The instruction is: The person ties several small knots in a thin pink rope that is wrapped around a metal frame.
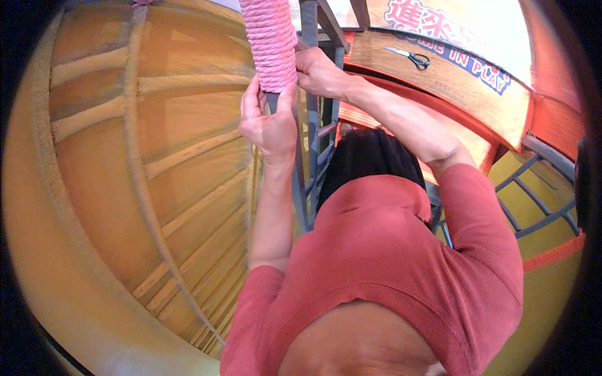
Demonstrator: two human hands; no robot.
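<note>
Thick pink rope [269,44] is wound in tight, close turns around a dark metal post [272,102] at the top centre. My left hand [271,125] is closed around the lower end of the winding, its thumb on the right side and its fingers on the left. To the right of the coils, my right hand [321,72] is curled closed, its fingertips against the rope's edge. What lies inside those right fingers is hidden. Below the last turn, the bare post runs down beside my left forearm.
Scissors with dark handles [419,61] lie on a wooden tabletop [376,53] at the upper right. Dark metal bars [311,94] stand just right of the post. A yellow-brown wall with rung-like strips [194,153] fills the left. A dark metal frame [539,194] stands at the right.
</note>
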